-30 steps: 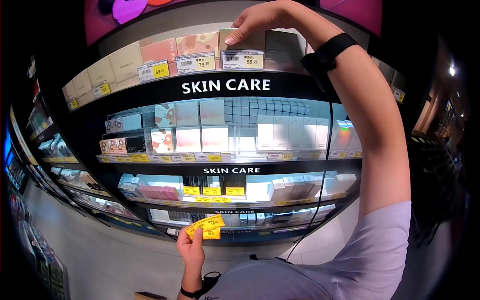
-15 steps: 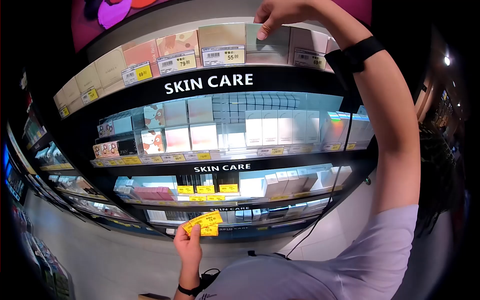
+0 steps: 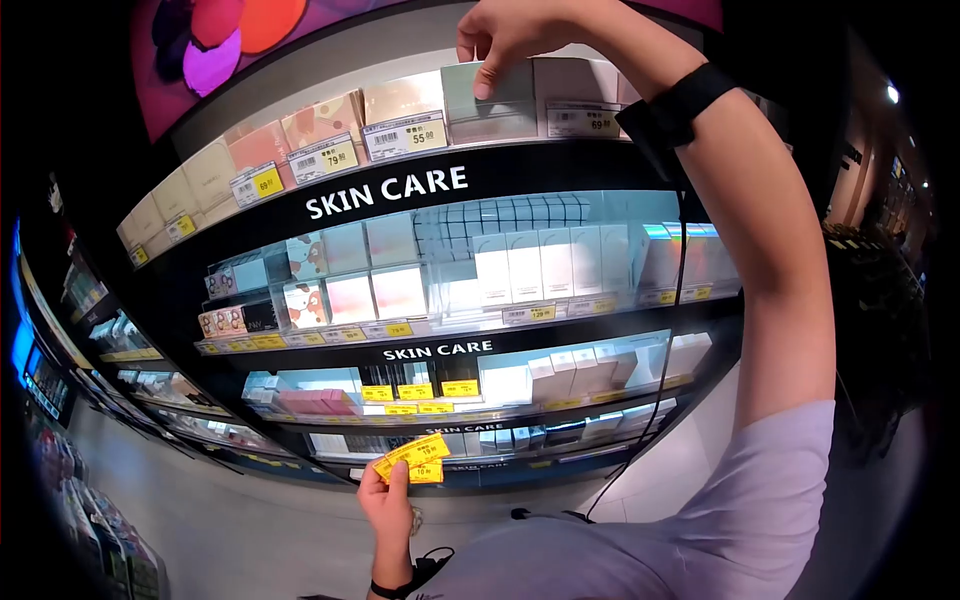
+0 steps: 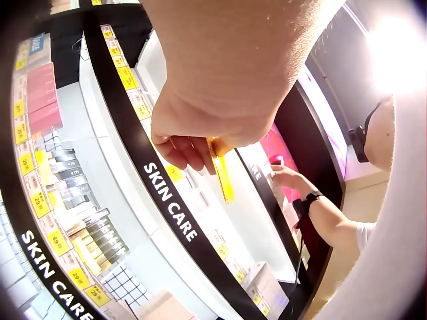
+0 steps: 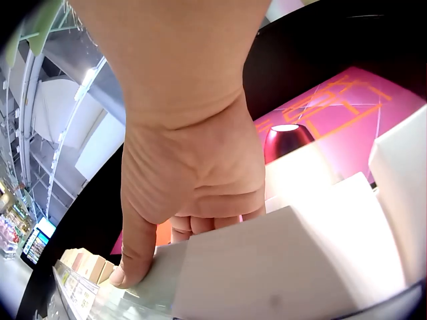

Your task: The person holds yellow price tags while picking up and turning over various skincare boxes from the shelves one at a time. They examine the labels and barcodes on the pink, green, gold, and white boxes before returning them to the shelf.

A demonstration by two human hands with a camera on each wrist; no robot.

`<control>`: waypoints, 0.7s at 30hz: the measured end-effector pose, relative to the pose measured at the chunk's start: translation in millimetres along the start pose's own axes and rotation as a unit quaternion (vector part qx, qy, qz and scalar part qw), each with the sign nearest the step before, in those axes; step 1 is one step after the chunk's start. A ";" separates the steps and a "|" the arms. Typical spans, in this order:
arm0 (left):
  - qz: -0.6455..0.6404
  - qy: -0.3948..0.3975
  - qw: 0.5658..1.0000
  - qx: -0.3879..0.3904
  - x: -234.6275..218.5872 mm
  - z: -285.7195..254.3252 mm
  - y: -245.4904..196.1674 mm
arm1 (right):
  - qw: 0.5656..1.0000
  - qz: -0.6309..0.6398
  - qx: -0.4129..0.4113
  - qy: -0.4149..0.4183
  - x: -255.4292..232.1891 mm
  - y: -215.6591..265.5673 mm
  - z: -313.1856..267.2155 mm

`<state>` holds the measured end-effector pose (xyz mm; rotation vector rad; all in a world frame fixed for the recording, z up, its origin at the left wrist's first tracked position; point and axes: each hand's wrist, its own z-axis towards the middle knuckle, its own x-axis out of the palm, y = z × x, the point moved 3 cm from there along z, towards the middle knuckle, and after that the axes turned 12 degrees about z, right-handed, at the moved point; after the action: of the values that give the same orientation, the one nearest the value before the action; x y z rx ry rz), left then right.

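Observation:
On the top shelf, my right hand (image 3: 522, 32) grips a pale green box (image 3: 505, 118) from above, thumb on its front and fingertips hidden behind it. The right wrist view shows the same hand (image 5: 193, 167) with its thumb against the green box (image 5: 165, 275), beside a pale box (image 5: 247, 270). Low in front of the shelves, my left hand (image 3: 388, 508) pinches several yellow price tags (image 3: 428, 458), fanned under the thumb. Seen from the left wrist, that hand (image 4: 207, 120) holds the tags (image 4: 223, 177) nearly edge-on, fingers curled.
Left of the green box stand a beige box (image 3: 403, 97) and patterned pink boxes (image 3: 322, 122); a greyish-pink box (image 3: 575, 82) is on its right. Lower shelves hold white boxes (image 3: 524, 268) and yellow tags. A black cable (image 3: 662, 385) hangs before the shelves at the right.
My right hand has gone from the beige box above the 55 label to the green box on its right. The left hand still pinches the yellow tags. The head view has shifted.

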<state>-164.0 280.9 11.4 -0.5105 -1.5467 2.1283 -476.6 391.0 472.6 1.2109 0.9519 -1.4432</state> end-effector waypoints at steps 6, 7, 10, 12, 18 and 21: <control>-0.007 -0.010 1.000 0.013 11.3 -5.9 2.5 | 0.998 0.029 -0.046 -0.015 -1.9 1.9 -5.9; -0.008 -0.012 1.000 0.011 12.6 -6.7 1.6 | 0.998 -0.002 -0.049 -0.026 0.5 0.8 -2.2; -0.015 -0.016 1.000 0.003 15.2 -7.9 -0.8 | 0.996 -0.025 -0.069 -0.044 -1.9 8.3 -8.8; -0.020 -0.010 1.000 0.003 15.7 -7.4 0.8 | 0.995 -0.018 -0.082 -0.053 -3.1 10.7 -12.4; -0.002 -0.008 1.000 0.005 9.9 -5.0 3.9 | 0.982 0.038 -0.056 -0.178 -23.1 15.9 -27.3; -0.003 -0.003 1.000 0.005 5.3 -3.3 5.6 | 0.958 0.187 -0.088 -0.197 -45.1 3.2 -38.4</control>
<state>-167.3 285.0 4.8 -0.4963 -1.5371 2.1347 -464.7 436.0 509.4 0.8694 0.5293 -1.2043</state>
